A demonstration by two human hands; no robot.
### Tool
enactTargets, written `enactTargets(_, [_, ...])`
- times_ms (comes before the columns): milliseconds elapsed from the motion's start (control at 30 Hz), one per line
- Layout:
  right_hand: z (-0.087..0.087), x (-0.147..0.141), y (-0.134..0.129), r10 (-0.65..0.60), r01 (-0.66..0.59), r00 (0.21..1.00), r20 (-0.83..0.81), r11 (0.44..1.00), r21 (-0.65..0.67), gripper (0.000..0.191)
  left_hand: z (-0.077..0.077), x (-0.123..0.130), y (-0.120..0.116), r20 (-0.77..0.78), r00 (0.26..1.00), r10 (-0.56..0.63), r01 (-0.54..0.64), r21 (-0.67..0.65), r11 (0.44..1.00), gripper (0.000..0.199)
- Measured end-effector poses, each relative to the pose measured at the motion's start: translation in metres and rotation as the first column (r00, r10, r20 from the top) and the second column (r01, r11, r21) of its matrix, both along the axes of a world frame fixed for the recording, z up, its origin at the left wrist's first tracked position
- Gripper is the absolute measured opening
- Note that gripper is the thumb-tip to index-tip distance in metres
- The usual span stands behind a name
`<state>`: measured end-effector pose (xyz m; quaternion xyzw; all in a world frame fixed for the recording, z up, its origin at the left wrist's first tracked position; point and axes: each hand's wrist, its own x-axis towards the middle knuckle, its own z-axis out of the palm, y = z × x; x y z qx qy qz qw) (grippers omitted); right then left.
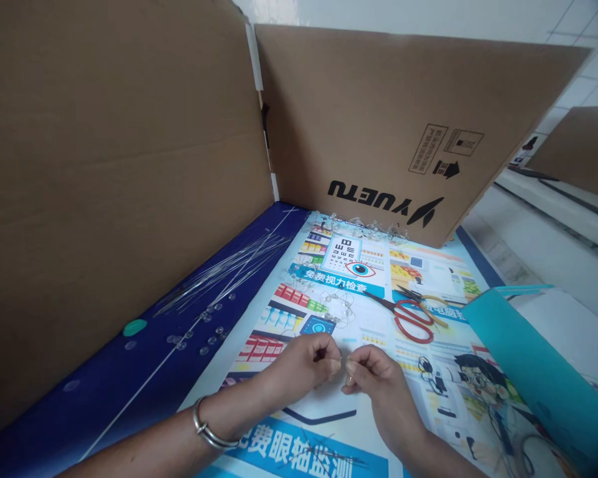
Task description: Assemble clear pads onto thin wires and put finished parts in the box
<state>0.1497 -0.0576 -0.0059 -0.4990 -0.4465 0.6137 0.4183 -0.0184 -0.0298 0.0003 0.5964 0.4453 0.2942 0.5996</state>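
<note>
My left hand [309, 362], with a silver bangle [206, 425] on its wrist, is closed in a pinch over the printed sheet. Close beside it, my right hand [379, 378] pinches too, thumb against forefinger. Something tiny, possibly a piece of wire, shows at the right fingertips; its kind is not clear. Just beyond the hands lies a loop of thin wire with clear beads [337, 309]. Red-handled scissors [412, 322] rest to the right of that loop, and pliers with yellowish handles [431, 305] lie against them.
Cardboard panels [129, 146] stand at the left and back. Straight wires [229, 265] and loose clear beads [206, 328] lie on the blue surface, near a green disc [134, 327]. More beaded wire [373, 229] lines the back panel. A turquoise box [523, 372] is at right; dark wire scraps [323, 455] lie in front.
</note>
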Motion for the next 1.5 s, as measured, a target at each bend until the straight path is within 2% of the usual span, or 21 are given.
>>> enactTargets(133, [0.000,0.001,0.002,0.034,-0.034,0.999,-0.005,0.999,-0.002,0.021,-0.004,0.002,-0.001,0.095,0.995,0.000,0.007,-0.073,0.997,0.013])
enactTargets(267, [0.002,0.002,0.003,0.069,-0.069,0.998,0.004,0.998,-0.004,0.023,0.000,0.003,0.000,0.177,0.984,0.027,-0.006,-0.115,0.993,0.017])
enactTargets(600, [0.000,0.000,0.001,0.039,-0.040,0.997,0.061,0.999,0.019,0.022,0.004,0.002,-0.001,0.119,0.992,0.037,-0.030,-0.060,0.998,0.012])
enactTargets(800, [-0.003,-0.001,-0.001,0.040,-0.043,0.994,0.105,0.999,0.025,0.022,0.006,0.004,-0.003,0.091,0.995,0.038,-0.033,-0.057,0.998,0.019])
enactTargets(1033, [-0.005,0.000,0.001,0.078,-0.093,0.989,0.127,0.988,0.123,0.022,0.000,0.007,-0.004,0.110,0.990,0.086,-0.075,-0.098,0.992,0.024])
enactTargets(1267, [-0.005,-0.001,0.002,0.106,-0.122,0.986,0.126,0.983,0.134,0.024,-0.003,0.007,-0.005,0.131,0.986,0.103,-0.092,-0.092,0.992,0.025])
enactTargets(1500, [-0.001,-0.001,0.001,0.008,-0.019,0.996,0.088,0.993,0.119,0.027,-0.006,0.007,-0.004,0.155,0.985,0.076,-0.072,-0.030,0.997,0.026])
